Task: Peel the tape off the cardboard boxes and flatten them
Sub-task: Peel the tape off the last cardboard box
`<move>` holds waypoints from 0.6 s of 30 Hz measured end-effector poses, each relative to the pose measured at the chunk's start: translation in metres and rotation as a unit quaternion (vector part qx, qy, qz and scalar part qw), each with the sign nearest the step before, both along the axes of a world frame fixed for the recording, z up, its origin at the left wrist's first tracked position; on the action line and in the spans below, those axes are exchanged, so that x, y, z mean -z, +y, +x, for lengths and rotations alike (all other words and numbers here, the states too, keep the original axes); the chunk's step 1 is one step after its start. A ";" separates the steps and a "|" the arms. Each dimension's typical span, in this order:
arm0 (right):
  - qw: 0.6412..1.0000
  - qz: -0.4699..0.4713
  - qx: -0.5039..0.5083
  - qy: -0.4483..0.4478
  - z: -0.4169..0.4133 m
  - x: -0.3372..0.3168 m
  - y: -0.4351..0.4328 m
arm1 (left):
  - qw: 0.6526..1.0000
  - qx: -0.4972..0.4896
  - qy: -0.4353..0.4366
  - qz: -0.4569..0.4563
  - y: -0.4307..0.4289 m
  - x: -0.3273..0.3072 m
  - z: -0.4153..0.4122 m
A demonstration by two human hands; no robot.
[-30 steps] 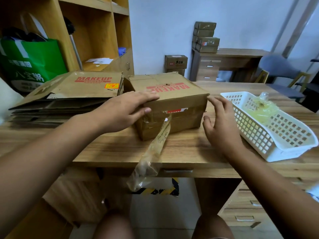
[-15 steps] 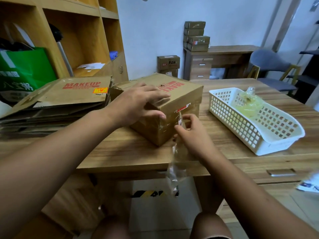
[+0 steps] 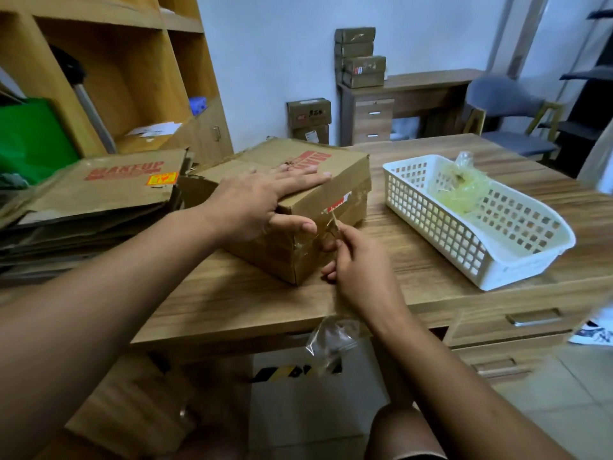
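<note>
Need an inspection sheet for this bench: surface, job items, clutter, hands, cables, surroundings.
Surface: wooden desk.
Job's things: cardboard box unflattened; tape strip partly peeled, hanging past the desk edge; flattened boxes stacked left of the box.
Clutter: white basket holding a tape wad.
Hands: left hand pressed flat on the box top; right hand pinches the tape strip at the box's side.
Cables: nothing seen.
Surroundings: shelf unit, green bag, small boxes on a far desk, chair.

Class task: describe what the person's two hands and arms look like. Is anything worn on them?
The left hand and the right hand are both bare: no gloves, rings, watch or bracelet show. No sleeve comes into view above either wrist. The nails look short and unpainted.
</note>
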State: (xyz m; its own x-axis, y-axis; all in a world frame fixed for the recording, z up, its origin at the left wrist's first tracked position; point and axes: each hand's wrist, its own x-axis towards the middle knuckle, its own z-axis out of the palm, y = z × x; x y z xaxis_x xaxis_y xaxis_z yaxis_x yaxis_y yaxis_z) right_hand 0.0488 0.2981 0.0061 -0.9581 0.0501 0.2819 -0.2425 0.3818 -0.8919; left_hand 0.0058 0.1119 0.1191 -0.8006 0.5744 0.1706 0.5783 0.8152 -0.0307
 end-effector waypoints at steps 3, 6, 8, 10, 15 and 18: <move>0.999 0.025 0.025 0.008 0.003 0.004 -0.006 | 1.000 -0.009 0.010 -0.003 0.003 0.002 0.001; 0.997 0.065 0.048 0.017 0.006 0.003 -0.011 | 1.000 -0.019 0.010 0.006 0.003 0.004 0.002; 0.995 0.081 0.055 0.022 0.008 0.002 -0.013 | 1.000 -0.015 0.015 0.014 0.003 0.004 0.003; 0.994 0.093 0.061 0.022 0.011 -0.001 -0.015 | 1.000 -0.012 0.013 0.020 0.003 0.004 0.003; 0.992 0.108 0.065 0.019 0.021 -0.004 -0.017 | 0.999 -0.019 0.004 0.033 0.004 0.005 0.004; 0.989 0.129 0.068 0.022 0.026 -0.006 -0.019 | 0.999 -0.024 0.003 0.036 0.004 0.005 0.005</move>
